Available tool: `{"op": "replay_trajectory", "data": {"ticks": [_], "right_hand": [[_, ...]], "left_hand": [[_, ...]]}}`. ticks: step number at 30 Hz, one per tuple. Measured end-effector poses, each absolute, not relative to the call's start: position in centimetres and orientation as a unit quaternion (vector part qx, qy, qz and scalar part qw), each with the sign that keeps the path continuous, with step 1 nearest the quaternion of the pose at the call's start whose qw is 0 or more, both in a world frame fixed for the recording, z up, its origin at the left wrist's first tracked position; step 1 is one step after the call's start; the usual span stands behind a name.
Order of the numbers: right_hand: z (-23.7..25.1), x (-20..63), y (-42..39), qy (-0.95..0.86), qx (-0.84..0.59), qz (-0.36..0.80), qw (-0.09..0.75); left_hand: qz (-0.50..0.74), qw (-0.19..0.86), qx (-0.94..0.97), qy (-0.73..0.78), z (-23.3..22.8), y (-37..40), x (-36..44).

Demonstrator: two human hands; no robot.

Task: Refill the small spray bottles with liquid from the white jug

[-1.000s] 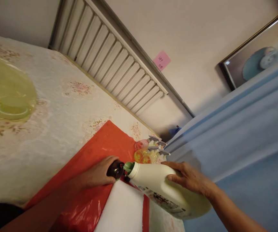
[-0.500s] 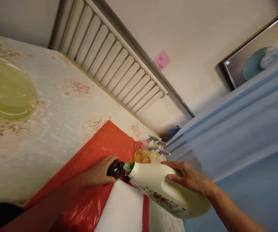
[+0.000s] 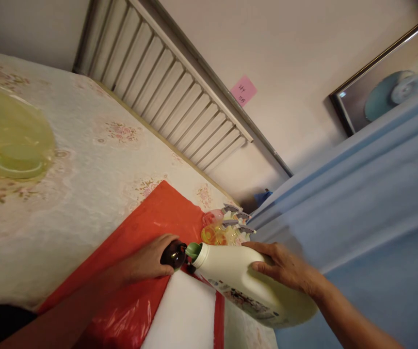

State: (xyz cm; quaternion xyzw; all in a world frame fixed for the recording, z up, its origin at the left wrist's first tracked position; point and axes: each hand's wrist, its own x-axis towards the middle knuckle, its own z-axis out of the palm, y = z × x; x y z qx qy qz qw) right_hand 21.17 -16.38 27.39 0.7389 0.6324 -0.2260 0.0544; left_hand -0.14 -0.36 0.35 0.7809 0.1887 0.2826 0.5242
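My left hand (image 3: 156,259) is closed around a small dark brown bottle (image 3: 174,255) above a red plastic sheet (image 3: 158,218). Its fingers wrap the bottle's side. In my right hand (image 3: 281,266) is a large cream-coloured jug (image 3: 252,286) with a printed label, tilted so its mouth points left. The green spout (image 3: 193,250) in the jug's neck meets the brown bottle's opening. I cannot make out any flow of liquid. A white pad (image 3: 185,312) lies under the jug's neck, beside the red plastic.
Several clear spray bottles (image 3: 227,228) with grey triggers and yellow or pink liquid stand behind the jug. A yellowish transparent basin (image 3: 16,126) sits at left on the floral tablecloth (image 3: 85,145). A white radiator (image 3: 165,82) borders the table; a blue curtain (image 3: 369,228) hangs at right.
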Motion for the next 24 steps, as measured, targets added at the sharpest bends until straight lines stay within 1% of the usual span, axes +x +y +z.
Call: {"op": "replay_trajectory", "data": {"ticks": [7,15,24], "right_hand": [[27.5,21.1,-16.4,0.634,0.739,-0.220,0.059],[27.6,20.9,-16.2,0.637,0.735,-0.222,0.062],[27.6,21.0,-16.3,0.635,0.738,-0.218,0.065]], "left_hand": [[0.266,0.534,0.777,0.202,1.3,-0.6,-0.4],[0.293,0.529,0.773,0.191,0.0,-0.4,-0.1],[0.270,0.528,0.782,0.192,0.4,-0.4,-0.2]]}}
